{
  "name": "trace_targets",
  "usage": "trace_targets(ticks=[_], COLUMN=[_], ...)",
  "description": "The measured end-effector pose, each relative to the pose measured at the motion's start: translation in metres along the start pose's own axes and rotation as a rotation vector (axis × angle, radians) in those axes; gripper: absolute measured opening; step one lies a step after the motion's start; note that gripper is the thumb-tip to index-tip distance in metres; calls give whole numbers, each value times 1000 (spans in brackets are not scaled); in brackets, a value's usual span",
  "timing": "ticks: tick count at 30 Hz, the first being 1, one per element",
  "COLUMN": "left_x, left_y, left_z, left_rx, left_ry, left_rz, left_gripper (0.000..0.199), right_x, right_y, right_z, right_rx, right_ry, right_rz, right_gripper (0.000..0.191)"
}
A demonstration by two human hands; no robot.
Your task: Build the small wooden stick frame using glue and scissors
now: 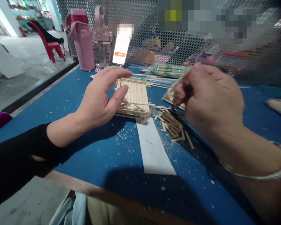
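Note:
A small wooden stick model (137,93), built of pale thin sticks laid side by side with a raised edge, sits on the blue tabletop. My left hand (100,93) is at its left side, thumb and fingers apart; whether the fingertips touch it I cannot tell. To the right, my right hand (210,93) is raised with its fingers curled together, and what they pinch, if anything, is hidden. Beneath and left of that hand lies a pile of short cut sticks (172,123). A white paper strip (152,150) runs from under the model toward me.
Behind stand a pink bottle (84,43), a clear bottle with pink lid (101,47) and a lit phone (121,47). A wrapped bundle of sticks (170,70) lies before the perforated metal screen (142,18). Wood crumbs dot the blue table (103,156).

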State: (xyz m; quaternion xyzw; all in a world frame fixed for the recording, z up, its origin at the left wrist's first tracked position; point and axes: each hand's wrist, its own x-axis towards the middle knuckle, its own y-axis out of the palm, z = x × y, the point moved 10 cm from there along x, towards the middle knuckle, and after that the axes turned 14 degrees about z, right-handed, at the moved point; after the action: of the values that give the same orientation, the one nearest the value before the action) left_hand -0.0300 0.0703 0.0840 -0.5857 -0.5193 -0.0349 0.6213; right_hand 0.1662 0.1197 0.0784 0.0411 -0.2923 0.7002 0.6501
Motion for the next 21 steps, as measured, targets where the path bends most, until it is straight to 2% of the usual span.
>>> trace_targets(ticks=[4,7,9,13,18,21], left_x=[-3,-5,-7,-10,18,36], left_y=[-10,-14,-14,-23,-31,-26], left_z=[11,15,13,13,36,56], left_rx=[2,-24,-45,-152,-288,-306], left_ry=[-59,-57,-36,-26,-87,-177], left_rz=[-100,-144,-144,-222,-299,-279], left_gripper=[18,12,10,14,24,21], right_x=[-3,-4,-5,-12,-23,-28], right_y=[-11,-25,-26,-18,-18,-14], right_z=[26,46,51,49,27,10], right_rx=[-117,-50,-100,-182,24,-27], right_ry=[-105,-220,-186,-63,-24,-8], right_rz=[-58,-113,-64,54,-40,-31], right_gripper=[44,34,25,17,28,27])
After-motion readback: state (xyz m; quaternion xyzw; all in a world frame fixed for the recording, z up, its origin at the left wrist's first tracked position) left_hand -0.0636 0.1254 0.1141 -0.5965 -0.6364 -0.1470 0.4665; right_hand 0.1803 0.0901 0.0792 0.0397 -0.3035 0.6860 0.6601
